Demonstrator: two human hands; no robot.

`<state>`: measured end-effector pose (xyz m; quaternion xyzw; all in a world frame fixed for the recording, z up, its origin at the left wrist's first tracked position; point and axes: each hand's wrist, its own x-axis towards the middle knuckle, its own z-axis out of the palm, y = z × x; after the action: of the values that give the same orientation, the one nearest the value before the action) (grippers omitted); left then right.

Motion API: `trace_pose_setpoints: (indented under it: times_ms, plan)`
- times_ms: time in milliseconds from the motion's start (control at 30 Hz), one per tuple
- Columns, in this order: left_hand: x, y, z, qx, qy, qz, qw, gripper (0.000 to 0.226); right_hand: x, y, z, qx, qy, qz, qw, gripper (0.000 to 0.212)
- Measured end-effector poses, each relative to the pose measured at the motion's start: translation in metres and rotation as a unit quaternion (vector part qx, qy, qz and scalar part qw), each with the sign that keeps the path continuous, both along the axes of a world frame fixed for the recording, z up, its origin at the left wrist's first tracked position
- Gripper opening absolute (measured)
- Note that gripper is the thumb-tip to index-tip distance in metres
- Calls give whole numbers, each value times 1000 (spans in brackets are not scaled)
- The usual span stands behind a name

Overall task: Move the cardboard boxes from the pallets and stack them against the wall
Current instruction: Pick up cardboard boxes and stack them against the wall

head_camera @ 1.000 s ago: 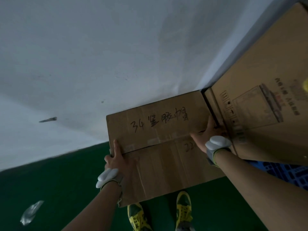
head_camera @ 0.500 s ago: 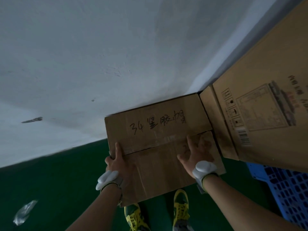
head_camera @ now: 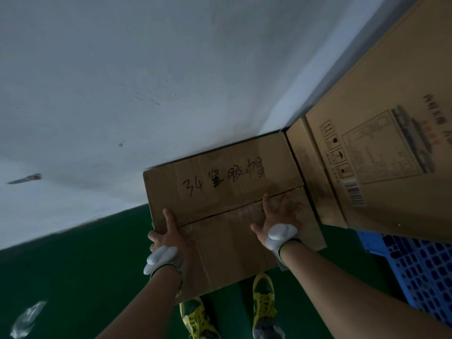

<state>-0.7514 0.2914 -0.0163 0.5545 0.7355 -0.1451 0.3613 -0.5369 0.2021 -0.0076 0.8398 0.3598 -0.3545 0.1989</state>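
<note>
The handwritten cardboard box (head_camera: 232, 192) is pressed against the wall (head_camera: 122, 81), just beside the printed box (head_camera: 381, 152); left hand (head_camera: 168, 234) grips its edge, right hand (head_camera: 278, 216) lies open-palmed on top.

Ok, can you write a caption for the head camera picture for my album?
Both hands, left hand and right hand, press a brown handwritten cardboard box against the white wall.

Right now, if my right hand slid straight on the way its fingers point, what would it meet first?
Probably the big printed box: the right hand lies flat on the handwritten box, fingers aimed up-right, though depth is unclear.
</note>
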Motion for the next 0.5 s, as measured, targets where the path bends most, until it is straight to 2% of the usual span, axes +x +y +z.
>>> trace_pose_setpoints:
  times_ms: [133,200,433,500]
  plan:
    - [5,0,14,-31,-24,1,999,86,11,-15,15,52,46,-22,997,89]
    - [6,-4,27,-30,-38,-33,998,88,15,-23,24,75,76,-37,994,83]
    - [23,-8,76,-42,-120,-206,970,91,1,-68,76,115,130,-164,971,88]
    - [26,-10,79,-34,-137,-216,966,92,-10,-78,88,108,148,-177,967,88]
